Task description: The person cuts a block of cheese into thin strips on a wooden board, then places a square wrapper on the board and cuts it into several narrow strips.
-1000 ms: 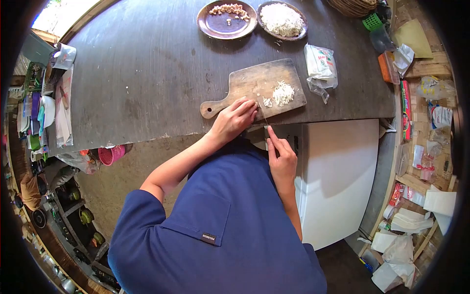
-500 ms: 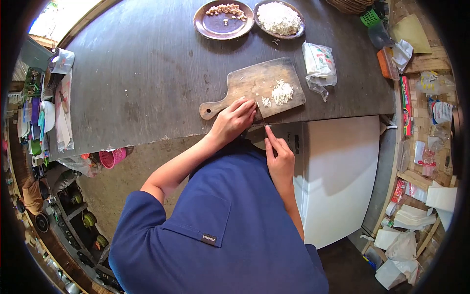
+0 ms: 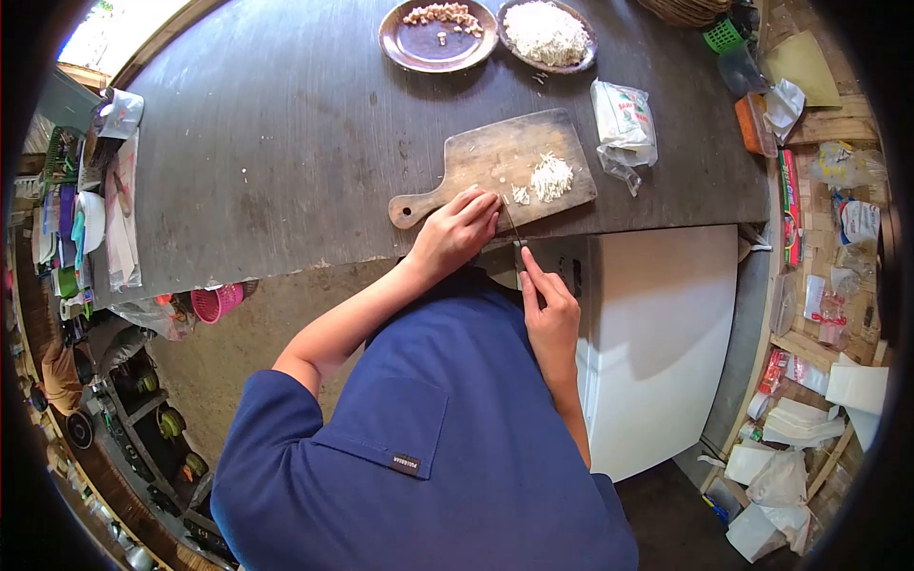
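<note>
A wooden cutting board point(image 3: 476, 157) with a handle lies at the near edge of the table. My left hand point(image 3: 457, 228) rests on its near side, fingers bunched and pressed down; whatever they pinch is too small and covered to name. My right hand point(image 3: 550, 303) is closed round the handle of a knife point(image 3: 512, 221), index finger stretched along it. The thin blade lies close beside my left fingertips, over the board's near edge. A small heap of pale slivers point(image 3: 551, 178) sits right of the blade, with a few loose bits next to it.
At the table's far side stand a brown plate point(image 3: 433, 59) with small tan pieces and a bowl point(image 3: 588, 59) heaped with pale slivers. A white plastic packet point(image 3: 624, 124) lies right of the board. Below the table edge is a white cabinet-like appliance point(image 3: 657, 333).
My right hand and the knife have shifted slightly right and toward me. My left hand stays at nearly the same spot on the board.
</note>
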`<state>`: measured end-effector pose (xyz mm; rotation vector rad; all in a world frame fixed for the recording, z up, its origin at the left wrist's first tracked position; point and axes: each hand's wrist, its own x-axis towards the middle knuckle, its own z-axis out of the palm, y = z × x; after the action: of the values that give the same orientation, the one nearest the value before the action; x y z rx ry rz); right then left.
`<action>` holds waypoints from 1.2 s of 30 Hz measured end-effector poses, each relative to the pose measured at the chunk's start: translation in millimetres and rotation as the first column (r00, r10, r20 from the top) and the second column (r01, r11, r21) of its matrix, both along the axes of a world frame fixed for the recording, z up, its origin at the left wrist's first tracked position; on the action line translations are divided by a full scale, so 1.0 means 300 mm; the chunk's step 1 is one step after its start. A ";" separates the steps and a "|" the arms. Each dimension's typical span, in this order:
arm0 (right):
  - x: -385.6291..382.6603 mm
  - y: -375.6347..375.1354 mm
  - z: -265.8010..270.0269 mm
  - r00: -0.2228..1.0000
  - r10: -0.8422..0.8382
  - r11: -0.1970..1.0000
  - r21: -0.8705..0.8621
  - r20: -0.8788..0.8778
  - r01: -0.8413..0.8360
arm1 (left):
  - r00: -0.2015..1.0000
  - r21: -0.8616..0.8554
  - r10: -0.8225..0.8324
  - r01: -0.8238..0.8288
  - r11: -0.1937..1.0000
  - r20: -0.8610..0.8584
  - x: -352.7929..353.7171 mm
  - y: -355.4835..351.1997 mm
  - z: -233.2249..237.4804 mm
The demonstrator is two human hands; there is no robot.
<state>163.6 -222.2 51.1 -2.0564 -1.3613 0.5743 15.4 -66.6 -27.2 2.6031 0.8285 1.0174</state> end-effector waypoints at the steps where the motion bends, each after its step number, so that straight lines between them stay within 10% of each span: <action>1: -0.004 0.001 0.003 1.000 0.003 1.000 -0.024 0.009 -0.003 | 1.000 0.017 0.001 -0.001 1.000 -0.007 0.000 0.003 0.003; 36: -0.014 0.091 -0.053 0.998 0.009 0.998 0.068 -0.060 -0.005 | 1.000 0.036 -0.016 0.016 0.999 -0.009 -0.008 0.001 -0.007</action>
<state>159.3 -195.0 35.3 -1.9655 -1.3355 0.5812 12.9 -66.4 -29.4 2.6414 0.7975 1.0273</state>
